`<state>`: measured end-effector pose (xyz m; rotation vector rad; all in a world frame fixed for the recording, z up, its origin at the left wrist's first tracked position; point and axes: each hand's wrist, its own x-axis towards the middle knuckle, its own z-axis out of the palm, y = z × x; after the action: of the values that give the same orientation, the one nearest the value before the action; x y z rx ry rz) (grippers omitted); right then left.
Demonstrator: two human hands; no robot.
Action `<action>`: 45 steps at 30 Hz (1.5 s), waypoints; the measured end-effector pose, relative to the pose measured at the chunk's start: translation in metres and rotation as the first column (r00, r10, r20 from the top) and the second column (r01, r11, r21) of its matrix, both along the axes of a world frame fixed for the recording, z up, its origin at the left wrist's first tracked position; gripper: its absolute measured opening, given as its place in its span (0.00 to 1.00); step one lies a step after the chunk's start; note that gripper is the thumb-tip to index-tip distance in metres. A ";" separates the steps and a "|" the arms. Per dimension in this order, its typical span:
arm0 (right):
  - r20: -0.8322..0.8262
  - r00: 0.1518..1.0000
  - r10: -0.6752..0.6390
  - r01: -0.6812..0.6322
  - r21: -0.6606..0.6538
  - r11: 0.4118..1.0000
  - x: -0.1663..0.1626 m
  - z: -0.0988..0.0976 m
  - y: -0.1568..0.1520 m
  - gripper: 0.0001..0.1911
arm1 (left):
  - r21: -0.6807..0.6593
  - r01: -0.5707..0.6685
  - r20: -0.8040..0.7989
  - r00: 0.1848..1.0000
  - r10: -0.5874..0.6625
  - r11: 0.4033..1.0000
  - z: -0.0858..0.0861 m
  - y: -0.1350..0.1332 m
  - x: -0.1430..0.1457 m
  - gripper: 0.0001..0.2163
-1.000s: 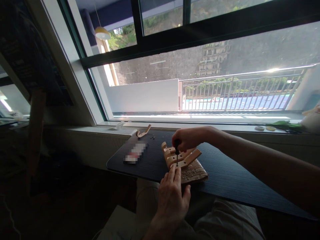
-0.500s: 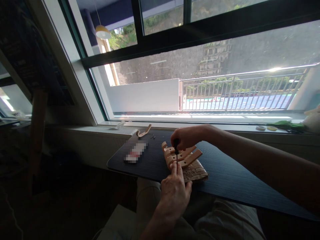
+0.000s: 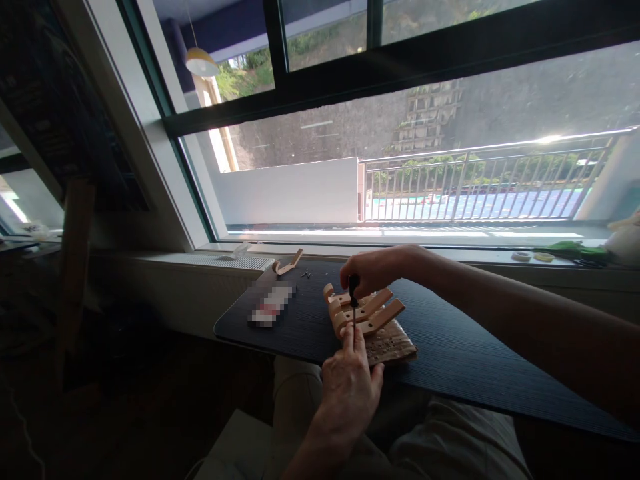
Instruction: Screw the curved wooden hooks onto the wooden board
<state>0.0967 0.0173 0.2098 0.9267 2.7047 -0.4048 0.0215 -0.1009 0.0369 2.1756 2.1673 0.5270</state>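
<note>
My right hand [image 3: 371, 270] is closed round the black handle of a small screwdriver [image 3: 353, 298], held upright with its tip down on a light wooden hook [image 3: 373, 321]. Several such wooden hooks lie side by side on a perforated brown board [image 3: 393, 343] on the dark table [image 3: 450, 353]. My left hand [image 3: 350, 383] rests at the board's near edge, its fingertips pinched at the screwdriver's tip against the nearest hook. What the fingertips pinch is too small to name.
A single wooden hook [image 3: 289, 265] and a few small screws [image 3: 305, 273] lie at the table's far left corner. A small packet [image 3: 271, 303] lies left of the board. The window sill holds round rings [image 3: 531, 256] and green stems [image 3: 575, 251] at the right.
My left hand has drawn in, its fingers now pinched at the screwdriver's tip. My right hand has lifted slightly on the handle.
</note>
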 end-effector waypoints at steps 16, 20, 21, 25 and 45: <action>-0.022 0.999 0.032 -0.029 0.107 0.994 -0.001 0.004 -0.010 0.14 | 0.003 0.006 -0.024 1.000 -0.006 1.000 -0.001 0.002 -0.001 0.31; -0.009 0.996 0.091 -0.090 0.121 0.989 -0.004 0.006 -0.011 0.16 | -0.010 0.008 -0.022 1.000 -0.008 1.000 0.001 0.001 -0.001 0.31; 0.006 0.995 0.099 -0.099 0.110 0.989 -0.004 0.005 -0.010 0.16 | -0.012 0.006 -0.023 1.000 -0.006 1.000 0.001 0.000 0.000 0.31; 0.032 0.995 0.091 -0.093 0.068 0.993 -0.004 0.000 -0.007 0.16 | -0.031 0.005 -0.040 0.999 -0.007 1.000 0.004 -0.001 0.001 0.31; -0.011 0.995 0.103 -0.099 0.166 0.981 -0.002 0.007 -0.013 0.13 | -0.043 0.007 -0.031 0.999 -0.008 0.999 0.005 0.000 0.000 0.31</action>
<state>0.0949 0.0041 0.2169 0.8251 2.8233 -0.1720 0.0215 -0.1009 0.0421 2.1841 2.1637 0.4450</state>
